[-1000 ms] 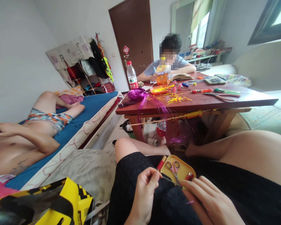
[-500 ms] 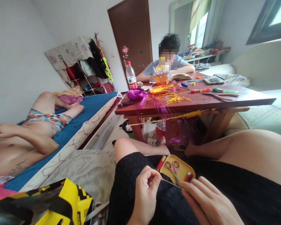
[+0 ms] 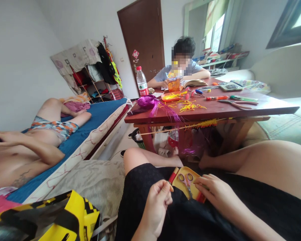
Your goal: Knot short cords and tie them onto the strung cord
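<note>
My left hand (image 3: 158, 201) is closed in a pinch above my lap, left of a yellow tray (image 3: 197, 174). Whatever its fingertips hold is too small to name. At the tray's right edge is my right hand (image 3: 215, 189), palm down, with fingers bent together; what lies in its fingertips I cannot make out. Scissors (image 3: 187, 182) with pinkish handles rest in the tray between the two hands. A red tube with a gold end (image 3: 174, 174) leans at the tray's left side. Another red object (image 3: 201, 197) is partly hidden under my right hand.
Ahead stands a red-brown table (image 3: 266, 108) with purple strands (image 3: 147, 102), yellow stems (image 3: 192, 107), pliers (image 3: 234, 103) and bottles. A stick with yellow pieces (image 3: 200, 124) hangs along its front edge. One person sits behind it; another lies on the bed (image 3: 102, 110). A yellow-black bag (image 3: 72, 214) is lower left.
My right hand has moved up and away from my left, to the tray's right edge. The thin thread stretched between the hands no longer shows. My left hand stays pinched nearly in place.
</note>
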Demonstrator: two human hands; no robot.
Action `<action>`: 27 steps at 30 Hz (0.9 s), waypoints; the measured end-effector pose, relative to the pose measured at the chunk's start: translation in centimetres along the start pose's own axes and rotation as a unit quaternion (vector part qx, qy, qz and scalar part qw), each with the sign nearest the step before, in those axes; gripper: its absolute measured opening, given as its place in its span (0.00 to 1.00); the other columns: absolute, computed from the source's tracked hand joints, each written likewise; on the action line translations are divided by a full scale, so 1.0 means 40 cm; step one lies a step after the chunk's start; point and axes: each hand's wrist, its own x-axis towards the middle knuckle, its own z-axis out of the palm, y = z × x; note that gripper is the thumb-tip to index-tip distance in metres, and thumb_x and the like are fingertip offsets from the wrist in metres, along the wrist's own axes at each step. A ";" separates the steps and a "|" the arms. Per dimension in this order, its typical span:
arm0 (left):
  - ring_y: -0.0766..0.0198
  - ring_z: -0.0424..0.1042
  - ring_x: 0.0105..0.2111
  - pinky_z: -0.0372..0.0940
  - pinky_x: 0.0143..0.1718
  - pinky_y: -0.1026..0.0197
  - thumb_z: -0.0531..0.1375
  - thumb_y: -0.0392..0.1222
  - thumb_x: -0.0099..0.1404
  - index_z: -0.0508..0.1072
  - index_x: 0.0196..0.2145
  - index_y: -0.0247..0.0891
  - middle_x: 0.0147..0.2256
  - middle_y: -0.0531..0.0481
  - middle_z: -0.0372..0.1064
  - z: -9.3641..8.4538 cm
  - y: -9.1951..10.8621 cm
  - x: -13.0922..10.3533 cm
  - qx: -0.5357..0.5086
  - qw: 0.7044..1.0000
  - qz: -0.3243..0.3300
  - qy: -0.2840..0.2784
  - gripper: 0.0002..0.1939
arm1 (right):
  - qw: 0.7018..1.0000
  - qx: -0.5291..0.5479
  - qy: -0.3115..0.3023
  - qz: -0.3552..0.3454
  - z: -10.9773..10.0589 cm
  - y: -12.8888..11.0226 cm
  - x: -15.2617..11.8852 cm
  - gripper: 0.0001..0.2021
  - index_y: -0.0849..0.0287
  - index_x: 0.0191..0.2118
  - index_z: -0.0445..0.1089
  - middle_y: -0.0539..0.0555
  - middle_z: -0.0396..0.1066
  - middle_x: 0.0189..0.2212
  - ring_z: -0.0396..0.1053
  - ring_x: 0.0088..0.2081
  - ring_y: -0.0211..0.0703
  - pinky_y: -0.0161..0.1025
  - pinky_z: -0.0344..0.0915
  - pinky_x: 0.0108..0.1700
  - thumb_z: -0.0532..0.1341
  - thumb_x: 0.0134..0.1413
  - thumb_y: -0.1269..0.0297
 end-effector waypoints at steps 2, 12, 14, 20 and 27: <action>0.74 0.45 0.19 0.44 0.22 0.67 0.66 0.49 0.48 0.64 0.20 0.34 0.17 0.59 0.48 0.007 0.001 -0.005 -0.074 0.997 -0.030 -0.015 0.18 | 1.000 -0.022 -0.019 0.010 0.046 0.028 0.026 0.13 0.57 0.27 0.73 0.53 0.73 0.25 0.70 0.31 0.46 0.37 0.65 0.32 0.52 0.54 0.70; 0.77 0.44 0.17 0.41 0.20 0.68 0.64 0.51 0.51 0.61 0.20 0.34 0.19 0.60 0.47 0.014 0.008 -0.021 -0.089 0.994 -0.047 -0.037 0.20 | 0.999 -0.042 0.009 0.021 0.122 0.026 0.040 0.09 0.64 0.33 0.71 0.64 0.72 0.32 0.70 0.34 0.55 0.47 0.65 0.35 0.55 0.48 0.75; 0.78 0.40 0.16 0.37 0.18 0.68 0.63 0.53 0.51 0.60 0.20 0.35 0.18 0.61 0.45 0.014 0.007 -0.023 -0.068 0.996 -0.050 -0.039 0.21 | 1.000 -0.024 0.014 0.007 0.090 -0.005 0.033 0.08 0.62 0.33 0.69 0.59 0.72 0.30 0.70 0.33 0.49 0.43 0.66 0.35 0.52 0.54 0.71; 0.76 0.41 0.17 0.35 0.19 0.67 0.60 0.56 0.53 0.58 0.21 0.36 0.18 0.60 0.44 0.014 0.007 -0.026 0.020 0.999 -0.027 -0.023 0.22 | 0.977 0.173 0.111 -0.050 0.009 -0.121 -0.009 0.17 0.56 0.31 0.65 0.52 0.71 0.25 0.70 0.26 0.39 0.31 0.67 0.26 0.42 0.62 0.61; 0.72 0.46 0.18 0.44 0.20 0.66 0.55 0.56 0.58 0.61 0.21 0.37 0.18 0.58 0.48 0.014 0.013 -0.030 0.112 0.991 0.053 -0.047 0.20 | 0.980 0.178 0.086 -0.027 0.031 -0.150 -0.023 0.15 0.55 0.26 0.63 0.50 0.70 0.21 0.70 0.25 0.40 0.33 0.66 0.28 0.45 0.60 0.64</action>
